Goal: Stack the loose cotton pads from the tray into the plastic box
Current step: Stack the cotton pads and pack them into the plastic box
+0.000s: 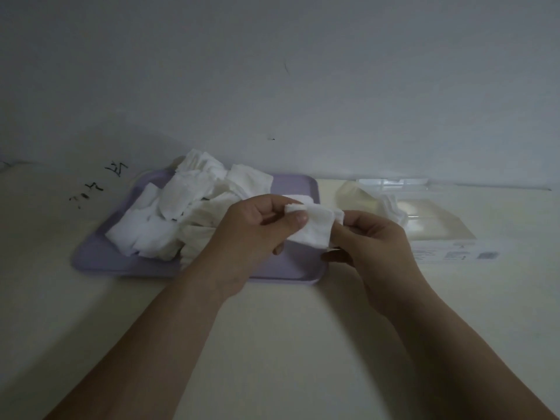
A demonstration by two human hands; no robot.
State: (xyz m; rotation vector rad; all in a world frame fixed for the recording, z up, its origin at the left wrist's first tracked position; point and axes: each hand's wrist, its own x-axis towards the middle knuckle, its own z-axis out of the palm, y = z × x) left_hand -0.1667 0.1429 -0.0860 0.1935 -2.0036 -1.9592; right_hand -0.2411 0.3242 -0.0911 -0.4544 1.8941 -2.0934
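A lilac tray (100,256) lies on the pale table with a heap of loose white cotton pads (169,213) piled on its left and middle. Above the tray's right part, both hands hold one white cotton pad (315,228). My left hand (257,228) pinches its left edge between thumb and fingers. My right hand (375,241) grips its right edge. To the right stands the clear plastic box (439,225), open, with a few pads (391,207) showing at its left end.
A grey wall rises right behind the tray and box. Dark scribbles (100,183) mark the table left of the tray. Bare table surface stretches in front of the tray, under my forearms.
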